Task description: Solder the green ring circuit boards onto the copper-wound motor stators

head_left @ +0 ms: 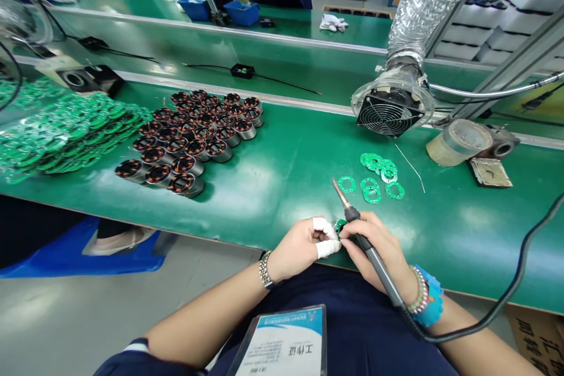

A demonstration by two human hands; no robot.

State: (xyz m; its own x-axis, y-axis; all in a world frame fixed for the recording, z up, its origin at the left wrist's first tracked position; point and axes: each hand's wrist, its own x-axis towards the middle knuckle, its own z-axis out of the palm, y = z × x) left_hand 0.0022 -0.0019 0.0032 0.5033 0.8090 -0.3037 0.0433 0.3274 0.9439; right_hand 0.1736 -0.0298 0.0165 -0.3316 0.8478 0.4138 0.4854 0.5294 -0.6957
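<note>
My left hand (304, 247), with white tape on thumb and index finger, pinches a small part with a green ring board (339, 227) at the bench's front edge. The part is mostly hidden by the fingers. My right hand (383, 247) holds a soldering iron (374, 261) across its palm, the tip pointing up and away, while its thumb and fingertips touch the same part. Several loose green ring boards (371, 190) lie just beyond my hands. To the left stand rows of motor stators (194, 141) with copper windings in metal cases.
Stacked green boards (66, 135) cover the bench's left end. A fan with a foil duct (390, 114) hangs at the right, near a round container (458, 141) and a sponge tray (490, 171). The iron's cable (524, 264) loops at the right. People stand across the bench.
</note>
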